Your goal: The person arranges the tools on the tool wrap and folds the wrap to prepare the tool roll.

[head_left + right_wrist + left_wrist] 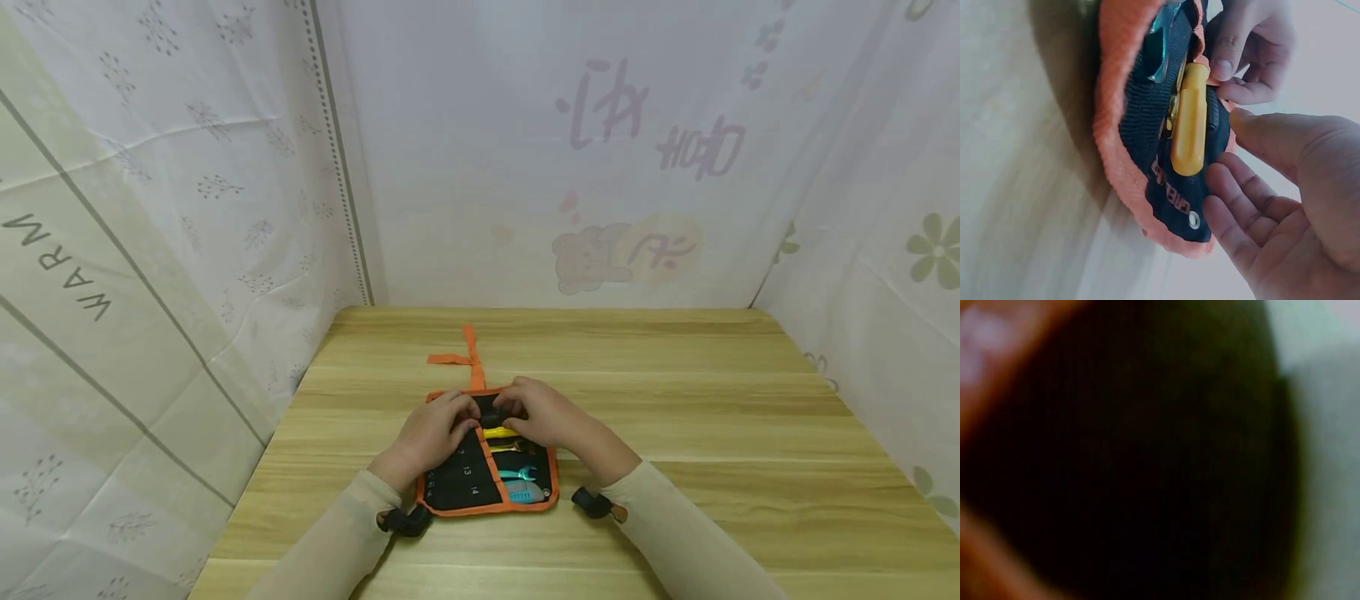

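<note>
A black tool pouch (450, 479) with orange trim lies unfolded on the table. My left hand (432, 429) pinches the orange pocket edge near its upper end, seen also in the right wrist view. Beside that spot a black ribbed item (489, 418) sits between both hands; its kind is unclear. My right hand (547, 412) has its fingertips and thumb apart around the item's end, close to the pouch edge. A yellow handle (1190, 125) sticks out of a pocket near the fingers. The left wrist view is dark and blurred.
Below the yellow handle, the pockets hold a brass-coloured tool (513, 447), a teal wrench (525, 473) and a teal-and-grey utility knife (528, 492). Orange tie straps (472, 358) stretch away from the pouch over the wooden table (675, 400). Printed curtains (525, 208) surround the table.
</note>
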{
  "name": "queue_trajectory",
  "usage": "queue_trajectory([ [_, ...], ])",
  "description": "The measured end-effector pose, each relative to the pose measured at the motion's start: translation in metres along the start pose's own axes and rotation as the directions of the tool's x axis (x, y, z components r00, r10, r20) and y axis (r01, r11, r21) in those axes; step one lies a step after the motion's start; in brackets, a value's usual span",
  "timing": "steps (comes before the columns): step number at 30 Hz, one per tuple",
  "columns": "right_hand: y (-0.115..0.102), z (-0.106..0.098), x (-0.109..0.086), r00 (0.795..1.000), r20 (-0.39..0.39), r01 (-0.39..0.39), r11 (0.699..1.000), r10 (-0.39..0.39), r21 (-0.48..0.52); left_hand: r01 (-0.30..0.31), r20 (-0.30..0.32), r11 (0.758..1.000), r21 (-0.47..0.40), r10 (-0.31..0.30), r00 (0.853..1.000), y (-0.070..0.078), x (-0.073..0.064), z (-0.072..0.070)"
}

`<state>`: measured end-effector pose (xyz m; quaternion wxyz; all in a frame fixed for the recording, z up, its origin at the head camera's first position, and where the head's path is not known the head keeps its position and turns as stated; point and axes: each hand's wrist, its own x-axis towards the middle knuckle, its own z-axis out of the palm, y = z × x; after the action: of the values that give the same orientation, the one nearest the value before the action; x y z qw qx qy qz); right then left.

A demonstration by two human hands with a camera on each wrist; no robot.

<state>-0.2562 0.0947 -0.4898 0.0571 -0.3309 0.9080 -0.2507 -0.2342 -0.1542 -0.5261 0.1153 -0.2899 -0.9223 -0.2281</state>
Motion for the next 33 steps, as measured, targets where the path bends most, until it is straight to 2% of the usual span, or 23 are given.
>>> queue_trajectory([
  [5,0.002,-0.005,-0.009,1.000,0.019,-0.003,1.000,0.003,-0.010,0.014,0.007,1.000,-0.011,-0.014,1.000,0.001,0.000,-0.004],
  [10,0.004,-0.007,-0.018,0.998,0.069,-0.015,1.000,0.017,-0.021,0.033,0.049,0.999,-0.039,-0.031,0.998,0.004,-0.002,-0.013],
  [18,0.008,-0.005,-0.034,0.986,0.159,-0.051,0.997,0.042,0.056,0.030,0.132,0.998,-0.049,-0.024,0.991,0.003,-0.012,-0.026],
  [24,0.008,-0.007,-0.045,0.976,0.209,-0.083,0.992,0.062,0.096,0.058,0.237,0.993,-0.098,-0.033,0.971,0.003,-0.026,-0.033],
  [29,0.012,-0.006,-0.052,0.964,0.255,-0.089,0.996,0.079,0.030,0.104,0.328,0.990,-0.098,-0.066,0.942,0.003,-0.036,-0.040],
  [33,0.014,-0.005,-0.056,0.957,0.275,-0.088,0.996,0.089,-0.015,0.101,0.362,0.992,-0.082,-0.065,0.930,0.001,-0.041,-0.041],
])
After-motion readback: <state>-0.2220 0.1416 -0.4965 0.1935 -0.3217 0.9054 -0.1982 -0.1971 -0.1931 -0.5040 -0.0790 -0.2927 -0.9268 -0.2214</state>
